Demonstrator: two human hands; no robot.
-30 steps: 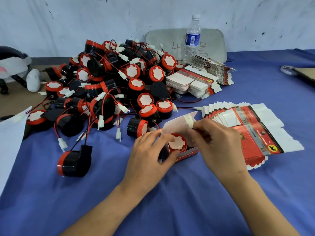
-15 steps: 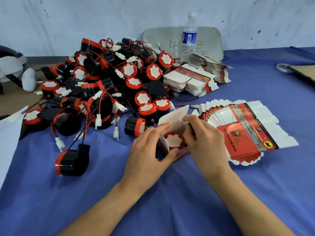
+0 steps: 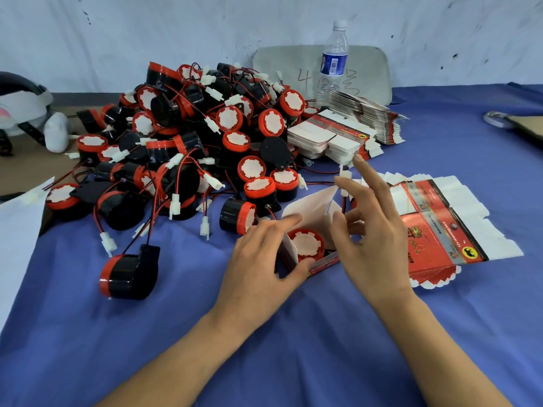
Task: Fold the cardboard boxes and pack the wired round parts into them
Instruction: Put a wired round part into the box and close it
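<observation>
A small red and white carton [image 3: 323,263] stands open on the blue cloth with its white flap [image 3: 308,211] raised. One red-capped black round part [image 3: 307,245] sits inside it. Its red and black wire rises to a white connector [image 3: 345,176] above the carton. My left hand [image 3: 264,259] grips the carton, thumb on the front wall and fingers on the left flap. Over the carton's right side my right hand [image 3: 370,230] hovers with fingers spread, next to the wire. A big pile of wired round parts [image 3: 205,127] lies behind.
A fan of flat red cartons [image 3: 440,227] lies under my right hand, with more stacks [image 3: 332,139] behind it. A water bottle [image 3: 335,60] stands by the wall. One loose round part [image 3: 129,274] lies at front left, beside white paper [image 3: 14,230].
My right hand released the white connector it was pinching and spread its fingers above the carton. My left hand stays on the carton with the part inside.
</observation>
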